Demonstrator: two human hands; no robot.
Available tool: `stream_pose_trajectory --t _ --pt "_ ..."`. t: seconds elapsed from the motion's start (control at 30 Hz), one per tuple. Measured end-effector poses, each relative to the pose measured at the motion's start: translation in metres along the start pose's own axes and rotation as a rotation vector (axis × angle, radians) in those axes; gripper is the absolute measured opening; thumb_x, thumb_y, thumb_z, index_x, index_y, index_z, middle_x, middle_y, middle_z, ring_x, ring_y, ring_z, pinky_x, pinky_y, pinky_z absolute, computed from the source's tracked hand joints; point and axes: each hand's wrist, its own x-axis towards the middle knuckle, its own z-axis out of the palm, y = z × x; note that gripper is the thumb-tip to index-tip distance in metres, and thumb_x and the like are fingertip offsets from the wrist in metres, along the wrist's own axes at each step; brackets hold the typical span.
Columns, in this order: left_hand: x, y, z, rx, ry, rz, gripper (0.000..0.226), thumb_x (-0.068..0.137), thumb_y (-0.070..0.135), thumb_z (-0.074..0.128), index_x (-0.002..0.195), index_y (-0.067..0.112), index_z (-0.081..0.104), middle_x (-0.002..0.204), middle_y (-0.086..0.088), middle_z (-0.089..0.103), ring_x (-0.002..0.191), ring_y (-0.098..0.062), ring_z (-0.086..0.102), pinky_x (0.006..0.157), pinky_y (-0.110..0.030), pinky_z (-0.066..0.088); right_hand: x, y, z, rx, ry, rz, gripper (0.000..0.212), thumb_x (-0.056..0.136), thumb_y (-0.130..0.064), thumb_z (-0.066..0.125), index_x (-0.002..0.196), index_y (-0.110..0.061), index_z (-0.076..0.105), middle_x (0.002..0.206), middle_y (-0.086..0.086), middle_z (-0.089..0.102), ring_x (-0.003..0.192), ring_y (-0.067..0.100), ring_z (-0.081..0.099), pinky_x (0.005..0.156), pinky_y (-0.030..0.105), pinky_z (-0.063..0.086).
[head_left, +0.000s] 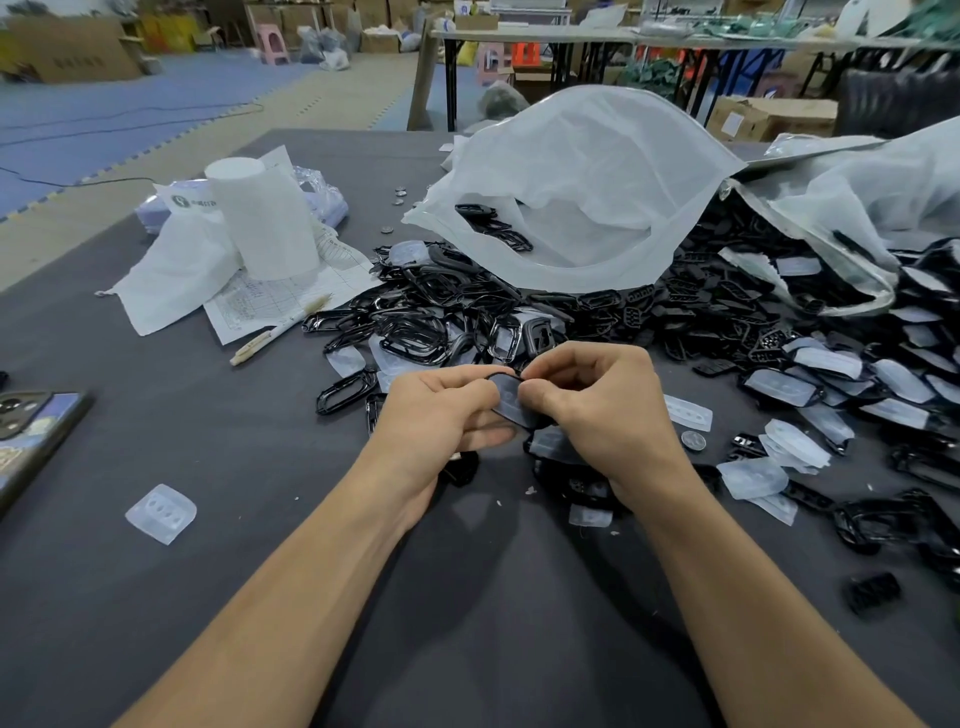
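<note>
A small black frame piece with a pale translucent insert is held above the grey surface, just in front of the heap of black frames. It is pinched on one side by the curled fingers and thumb of the left hand and on the other by the right hand, whose fingers are likewise curled round its edge. Behind the heap an open white bag is seen, with a few frames inside. A loose translucent pad lies well apart to the left, near a phone, and a coin rests near the right hand.
</note>
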Motion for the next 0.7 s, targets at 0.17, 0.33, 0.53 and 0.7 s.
stream_pose_trajectory --t 0.17,0.33,0.53,0.7 --pt "-0.0008 0.0013 0.0009 -0.008 0.004 0.020 0.025 0.096 -0.006 0.059 0.099 0.008 0.079 0.084 -0.011 0.080 0.070 -0.014 0.076 0.063 -0.022 0.060 0.0000 0.0001 0.0004 0.062 -0.020 0.036 0.016 0.076 -0.011 0.082 0.077 -0.027 0.080 0.070 -0.001 0.077 0.067 0.015 0.072 0.070 0.035 0.059" --pt "-0.0007 0.0031 0.0019 -0.052 0.049 0.054 0.025 0.097 -0.007 0.058 0.097 0.009 0.078 0.080 -0.008 0.080 0.069 -0.013 0.076 0.063 -0.021 0.060 0.0005 -0.0015 0.0005 0.148 -0.089 0.105 0.014 0.083 -0.002 0.077 0.078 -0.016 0.079 0.068 0.005 0.075 0.054 0.015 0.064 0.058 0.029 0.053" --pt "-0.0015 0.0000 -0.0018 0.145 0.090 0.157 0.016 0.092 0.000 0.070 0.095 0.012 0.081 0.079 -0.010 0.079 0.063 -0.015 0.069 0.060 -0.022 0.058 0.0008 -0.0037 -0.0013 0.143 -0.076 0.090 0.026 0.084 0.005 0.072 0.072 -0.016 0.079 0.061 0.002 0.071 0.050 0.009 0.059 0.052 0.021 0.049" --pt "0.0007 -0.0016 -0.0028 0.186 0.136 0.181 0.015 0.089 0.000 0.076 0.084 0.013 0.080 0.071 -0.012 0.077 0.051 -0.016 0.068 0.051 -0.021 0.054 0.0009 -0.0043 -0.0017 0.122 -0.101 0.076 0.024 0.083 0.005 0.073 0.073 -0.016 0.080 0.058 0.004 0.068 0.049 0.013 0.055 0.052 0.028 0.048"
